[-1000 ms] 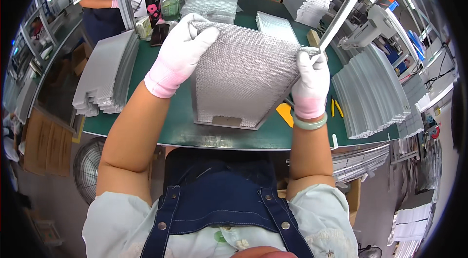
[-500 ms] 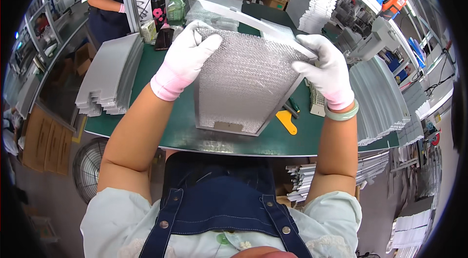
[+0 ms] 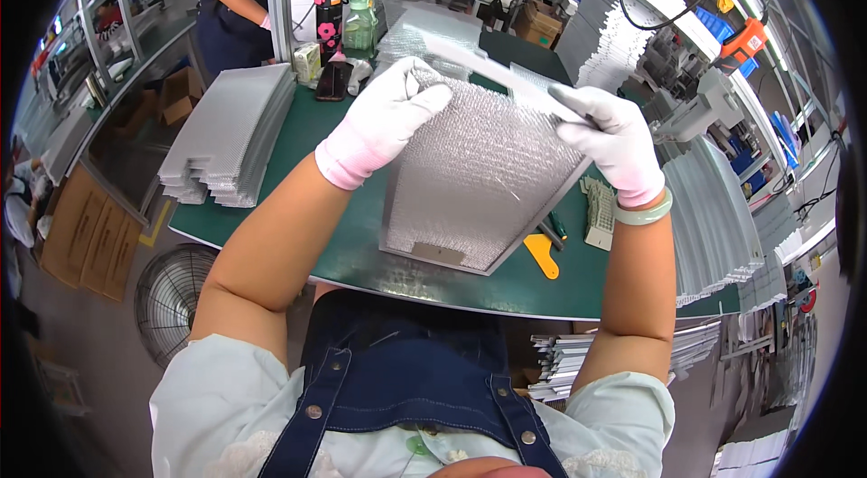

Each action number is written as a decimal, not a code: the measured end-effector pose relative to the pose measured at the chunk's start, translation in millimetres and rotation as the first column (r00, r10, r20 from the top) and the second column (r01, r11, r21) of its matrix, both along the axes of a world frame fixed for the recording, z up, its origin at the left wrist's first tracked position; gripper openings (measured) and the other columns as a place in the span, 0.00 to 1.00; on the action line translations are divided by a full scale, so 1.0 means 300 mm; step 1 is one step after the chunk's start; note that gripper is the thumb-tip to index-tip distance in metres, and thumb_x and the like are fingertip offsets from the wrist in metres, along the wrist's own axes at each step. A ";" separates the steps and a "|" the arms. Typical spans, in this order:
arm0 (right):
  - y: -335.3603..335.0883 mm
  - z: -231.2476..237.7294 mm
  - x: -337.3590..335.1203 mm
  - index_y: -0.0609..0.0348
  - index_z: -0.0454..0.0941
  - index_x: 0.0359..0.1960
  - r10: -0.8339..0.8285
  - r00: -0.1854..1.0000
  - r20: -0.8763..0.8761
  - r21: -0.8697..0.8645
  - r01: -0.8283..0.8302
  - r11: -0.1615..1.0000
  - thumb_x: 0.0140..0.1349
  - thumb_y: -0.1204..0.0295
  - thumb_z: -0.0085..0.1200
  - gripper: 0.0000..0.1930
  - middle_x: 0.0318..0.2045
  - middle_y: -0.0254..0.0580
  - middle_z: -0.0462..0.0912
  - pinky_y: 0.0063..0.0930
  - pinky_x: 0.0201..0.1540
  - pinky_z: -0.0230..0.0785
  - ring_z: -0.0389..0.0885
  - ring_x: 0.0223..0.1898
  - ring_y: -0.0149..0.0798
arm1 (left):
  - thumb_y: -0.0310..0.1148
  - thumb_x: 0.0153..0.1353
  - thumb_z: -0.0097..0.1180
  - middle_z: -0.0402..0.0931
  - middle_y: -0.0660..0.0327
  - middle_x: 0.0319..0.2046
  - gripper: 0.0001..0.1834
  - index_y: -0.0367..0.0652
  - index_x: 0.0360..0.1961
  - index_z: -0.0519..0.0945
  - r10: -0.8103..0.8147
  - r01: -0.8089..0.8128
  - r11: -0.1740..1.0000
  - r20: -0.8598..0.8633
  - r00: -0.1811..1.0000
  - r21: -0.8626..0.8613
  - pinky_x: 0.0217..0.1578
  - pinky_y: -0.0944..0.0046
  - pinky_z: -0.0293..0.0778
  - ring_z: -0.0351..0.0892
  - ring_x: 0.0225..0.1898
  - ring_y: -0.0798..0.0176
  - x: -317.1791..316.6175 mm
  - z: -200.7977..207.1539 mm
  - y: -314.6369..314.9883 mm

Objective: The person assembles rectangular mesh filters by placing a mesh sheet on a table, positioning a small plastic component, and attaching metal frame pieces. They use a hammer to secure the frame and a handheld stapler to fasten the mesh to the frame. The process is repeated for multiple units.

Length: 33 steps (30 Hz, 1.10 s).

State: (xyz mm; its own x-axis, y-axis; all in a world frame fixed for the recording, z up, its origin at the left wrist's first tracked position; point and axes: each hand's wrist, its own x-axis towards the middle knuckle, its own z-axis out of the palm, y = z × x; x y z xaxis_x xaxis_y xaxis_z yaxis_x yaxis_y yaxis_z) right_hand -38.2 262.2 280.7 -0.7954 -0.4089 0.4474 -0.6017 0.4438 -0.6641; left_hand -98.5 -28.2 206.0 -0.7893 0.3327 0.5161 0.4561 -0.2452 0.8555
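Mid-inspection by the look of it: gloved left hand [image 3: 384,121] and right hand [image 3: 614,139] both clamped on top edge of silver rectangular mesh filter panel [image 3: 479,180], held tilted above green bench [image 3: 361,234] at frame centre; next move likely needs firm two-handed support.

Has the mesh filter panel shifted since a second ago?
Yes. The mesh filter panel has tilted, its right top corner dropping toward the yellow scraper on the green table.

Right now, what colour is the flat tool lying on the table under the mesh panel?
Yellow-orange; the flat tool shows best in the head view.
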 end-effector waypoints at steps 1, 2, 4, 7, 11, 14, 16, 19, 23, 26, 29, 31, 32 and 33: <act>0.000 -0.004 -0.006 0.62 0.79 0.57 -0.016 0.999 0.042 -0.046 0.018 0.999 0.58 0.82 0.62 0.23 0.46 0.37 0.84 0.21 0.52 0.71 0.80 0.45 0.27 | 0.33 0.67 0.59 0.71 0.71 0.31 0.14 0.37 0.47 0.73 -0.004 0.004 1.000 -0.013 1.000 -0.005 0.38 0.75 0.67 0.66 0.34 0.80 0.003 0.001 -0.002; -0.001 -0.010 -0.006 0.64 0.79 0.57 -0.030 0.996 0.083 -0.091 0.038 0.995 0.57 0.82 0.62 0.23 0.46 0.37 0.83 0.21 0.52 0.70 0.80 0.46 0.27 | 0.33 0.67 0.58 0.72 0.71 0.32 0.14 0.36 0.48 0.73 -0.008 0.008 1.000 -0.027 1.000 -0.009 0.38 0.75 0.67 0.66 0.34 0.80 0.003 0.000 -0.003; -0.019 -0.008 -0.002 0.66 0.78 0.57 -0.074 0.994 0.082 -0.041 0.078 0.996 0.54 0.81 0.65 0.26 0.47 0.38 0.83 0.21 0.53 0.71 0.79 0.46 0.27 | 0.31 0.67 0.57 0.76 0.67 0.36 0.16 0.35 0.51 0.72 -0.027 0.029 0.996 -0.028 0.999 0.080 0.42 0.74 0.70 0.70 0.37 0.78 -0.005 -0.019 0.011; -0.049 0.031 0.041 0.65 0.79 0.56 -0.029 0.988 0.152 0.015 0.027 1.000 0.52 0.79 0.68 0.27 0.47 0.38 0.84 0.23 0.53 0.71 0.80 0.46 0.29 | 0.31 0.67 0.55 0.79 0.62 0.41 0.17 0.33 0.53 0.72 -0.100 0.098 0.988 0.010 0.995 0.118 0.47 0.68 0.72 0.75 0.42 0.73 0.018 0.017 0.003; -0.065 -0.015 0.051 0.63 0.82 0.52 -0.191 0.946 -0.260 0.172 0.240 0.955 0.54 0.75 0.68 0.22 0.44 0.44 0.86 0.26 0.51 0.72 0.84 0.44 0.35 | 0.31 0.67 0.54 0.79 0.55 0.43 0.18 0.31 0.54 0.71 0.004 -0.035 0.993 -0.265 0.964 -0.111 0.53 0.61 0.70 0.75 0.48 0.64 0.004 0.038 -0.012; -0.084 0.004 0.107 0.65 0.83 0.48 -0.205 0.904 -0.376 0.217 0.301 0.929 0.54 0.77 0.65 0.18 0.32 0.47 0.85 0.27 0.41 0.73 0.84 0.34 0.38 | 0.32 0.67 0.55 0.79 0.58 0.40 0.19 0.31 0.54 0.70 0.022 -0.029 0.999 -0.153 0.988 -0.041 0.47 0.65 0.72 0.75 0.43 0.69 0.093 0.041 -0.011; -0.079 0.007 0.169 0.66 0.83 0.47 -0.171 0.947 -0.270 0.062 0.195 0.979 0.53 0.78 0.66 0.18 0.30 0.43 0.84 0.25 0.38 0.72 0.82 0.32 0.34 | 0.27 0.66 0.53 0.78 0.60 0.45 0.16 0.33 0.54 0.73 0.048 -0.042 0.995 0.059 0.997 -0.096 0.51 0.68 0.71 0.75 0.45 0.72 0.204 0.078 -0.026; -0.083 -0.015 0.279 0.68 0.83 0.47 -0.167 0.979 -0.114 -0.054 0.162 0.985 0.56 0.79 0.64 0.16 0.32 0.42 0.84 0.24 0.40 0.72 0.81 0.34 0.29 | 0.31 0.69 0.51 0.77 0.62 0.46 0.18 0.33 0.56 0.72 -0.176 0.170 0.983 0.080 0.981 0.074 0.52 0.68 0.70 0.74 0.47 0.73 0.297 0.069 -0.038; -0.086 -0.163 0.210 0.69 0.82 0.49 -0.317 0.948 0.035 0.166 0.307 0.937 0.59 0.74 0.63 0.17 0.38 0.43 0.86 0.23 0.45 0.73 0.82 0.39 0.29 | 0.32 0.72 0.50 0.77 0.60 0.48 0.18 0.32 0.58 0.69 -0.106 0.109 0.994 0.233 0.967 0.001 0.53 0.68 0.70 0.74 0.49 0.71 0.194 -0.140 0.012; -0.030 -0.305 0.148 0.69 0.81 0.51 -0.290 0.941 0.175 0.096 0.277 0.956 0.60 0.73 0.62 0.18 0.42 0.44 0.86 0.22 0.48 0.72 0.82 0.43 0.29 | 0.27 0.69 0.53 0.77 0.58 0.46 0.20 0.30 0.58 0.65 -0.068 0.025 0.983 0.231 0.971 0.183 0.51 0.68 0.71 0.75 0.48 0.71 0.139 -0.314 0.093; 0.021 -0.363 0.122 0.68 0.81 0.53 -0.251 0.911 0.328 -0.057 0.285 0.957 0.61 0.74 0.63 0.19 0.43 0.39 0.86 0.20 0.49 0.71 0.80 0.43 0.25 | 0.27 0.64 0.58 0.78 0.62 0.38 0.33 0.30 0.67 0.60 0.243 -0.269 0.962 0.294 0.924 0.050 0.38 0.73 0.72 0.74 0.34 0.76 0.145 -0.318 0.132; 0.024 -0.374 0.111 0.68 0.81 0.53 -0.197 0.909 0.368 -0.154 0.269 0.951 0.61 0.75 0.63 0.18 0.42 0.38 0.86 0.18 0.48 0.71 0.79 0.42 0.24 | 0.28 0.62 0.61 0.79 0.60 0.38 0.33 0.31 0.66 0.63 0.401 -0.384 0.915 0.176 0.899 -0.123 0.38 0.72 0.74 0.77 0.34 0.73 0.152 -0.276 0.128; 0.030 -0.384 0.120 0.68 0.81 0.52 -0.206 0.904 0.375 -0.162 0.282 0.945 0.60 0.75 0.63 0.18 0.42 0.38 0.86 0.18 0.48 0.71 0.79 0.42 0.24 | 0.28 0.61 0.62 0.79 0.60 0.38 0.32 0.31 0.65 0.66 0.426 -0.414 0.903 0.133 0.895 -0.114 0.38 0.72 0.74 0.78 0.35 0.72 0.155 -0.286 0.137; 0.030 -0.383 0.117 0.68 0.81 0.52 -0.207 0.906 0.370 -0.168 0.285 0.944 0.60 0.76 0.63 0.18 0.42 0.39 0.86 0.18 0.48 0.71 0.79 0.42 0.24 | 0.29 0.61 0.63 0.80 0.59 0.38 0.31 0.31 0.64 0.68 0.459 -0.452 0.887 0.082 0.885 -0.092 0.39 0.71 0.75 0.79 0.35 0.71 0.149 -0.290 0.140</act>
State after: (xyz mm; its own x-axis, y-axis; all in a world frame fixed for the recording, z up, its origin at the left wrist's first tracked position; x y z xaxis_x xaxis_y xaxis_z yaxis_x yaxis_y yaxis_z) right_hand -3.1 271.2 165.8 -0.9774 -0.1057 0.1831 -0.2097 0.3724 -0.9041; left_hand -53.7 13.7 119.1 -0.9080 -0.0442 0.4166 0.4156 0.0301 0.9090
